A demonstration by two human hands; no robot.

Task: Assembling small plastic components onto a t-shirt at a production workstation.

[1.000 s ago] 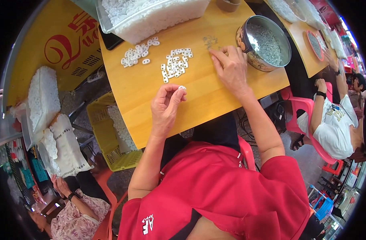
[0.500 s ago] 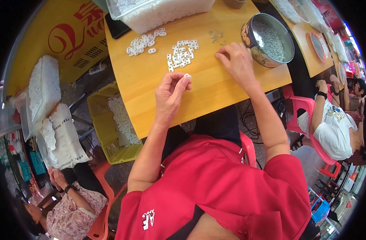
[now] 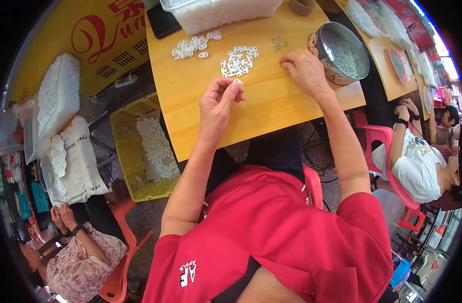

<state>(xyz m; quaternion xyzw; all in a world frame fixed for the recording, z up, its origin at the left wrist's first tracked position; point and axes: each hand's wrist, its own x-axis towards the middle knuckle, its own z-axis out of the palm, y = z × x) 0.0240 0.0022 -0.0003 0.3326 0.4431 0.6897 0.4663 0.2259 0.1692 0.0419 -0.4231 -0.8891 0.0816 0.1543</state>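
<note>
Your left hand point(image 3: 218, 103) is pinching one small white ring point(image 3: 237, 81) just above the yellow table point(image 3: 271, 108), while your right hand point(image 3: 304, 70), fingers curled, is picking at tiny metal bits point(image 3: 279, 44) (likely fitted into it), needing steady alignment.

Yellow wooden desk point(image 3: 271, 108), square-topped; second matching desk point(image 3: 387, 65) to the right. Grey concrete floor point(image 3: 155, 217). Yellow slatted plastic crate point(image 3: 127, 151) on floor at left. Pink plastic chairs point(image 3: 380, 139) at right; orange chair point(image 3: 122, 262) lower left. Yellow signboard point(image 3: 97, 45) with red lettering behind. Daylight, bright at upper right.
</note>
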